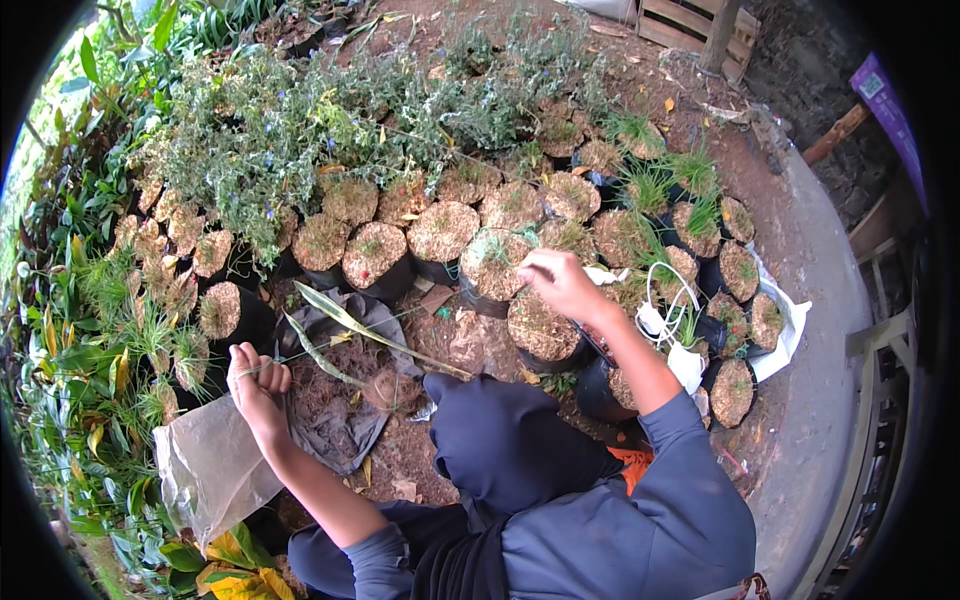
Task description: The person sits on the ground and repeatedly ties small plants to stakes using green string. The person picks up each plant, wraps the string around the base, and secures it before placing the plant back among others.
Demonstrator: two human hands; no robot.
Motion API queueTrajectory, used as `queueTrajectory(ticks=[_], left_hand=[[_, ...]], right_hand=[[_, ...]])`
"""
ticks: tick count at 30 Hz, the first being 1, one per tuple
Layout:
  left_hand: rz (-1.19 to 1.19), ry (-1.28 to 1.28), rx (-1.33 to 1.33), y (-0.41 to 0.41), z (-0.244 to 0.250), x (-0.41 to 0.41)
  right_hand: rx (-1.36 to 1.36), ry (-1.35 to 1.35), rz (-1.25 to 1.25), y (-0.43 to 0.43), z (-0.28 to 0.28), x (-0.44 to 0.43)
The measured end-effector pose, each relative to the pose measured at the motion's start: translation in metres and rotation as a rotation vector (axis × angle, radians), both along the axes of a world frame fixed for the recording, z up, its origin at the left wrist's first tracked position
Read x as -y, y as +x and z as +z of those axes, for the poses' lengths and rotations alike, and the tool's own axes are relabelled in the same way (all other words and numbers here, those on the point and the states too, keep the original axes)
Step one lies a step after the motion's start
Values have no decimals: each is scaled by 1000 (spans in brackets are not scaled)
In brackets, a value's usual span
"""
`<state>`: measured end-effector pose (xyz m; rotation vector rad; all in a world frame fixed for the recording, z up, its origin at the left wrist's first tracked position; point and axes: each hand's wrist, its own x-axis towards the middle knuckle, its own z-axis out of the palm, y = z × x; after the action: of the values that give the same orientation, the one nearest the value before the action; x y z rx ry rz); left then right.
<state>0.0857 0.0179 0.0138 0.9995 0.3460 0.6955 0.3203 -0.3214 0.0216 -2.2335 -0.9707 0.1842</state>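
My left hand point(259, 375) is raised at the left, its fingers closed on a thin green twine point(330, 346). The strand runs faintly across toward my right hand point(559, 281), whose fingertips pinch together over the potted plants. Close by, a loose tangle of green twine point(495, 244) lies on a pot topped with dry chips point(491, 268). Between my hands, a brown fibrous root ball point(394, 390) rests partly on a black plastic sheet point(330, 427). A long variegated snake plant leaf point(360, 326) lies beside it.
Several black grow bags point(375, 259) stand in rows ahead. Grass-like seedlings point(649, 187) grow at the right; a leafy shrub point(300, 127) sprawls behind. White cable point(667, 300) and a charger-like white block point(686, 367) lie by my right arm. A clear plastic bag point(217, 457) is below my left hand.
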Motion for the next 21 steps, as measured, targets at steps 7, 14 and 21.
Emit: queueTrajectory(ticks=[7,14,21], left_hand=[[172,244,-108,-15,37,-9],[556,629,-420,-91,63,-54],[436,763,-1005,-176,3,-46]], right_hand=[[-30,333,123,2,119,-52],[-126,709,628,-45,186,-188],[-69,475,950,-145,175,-305]])
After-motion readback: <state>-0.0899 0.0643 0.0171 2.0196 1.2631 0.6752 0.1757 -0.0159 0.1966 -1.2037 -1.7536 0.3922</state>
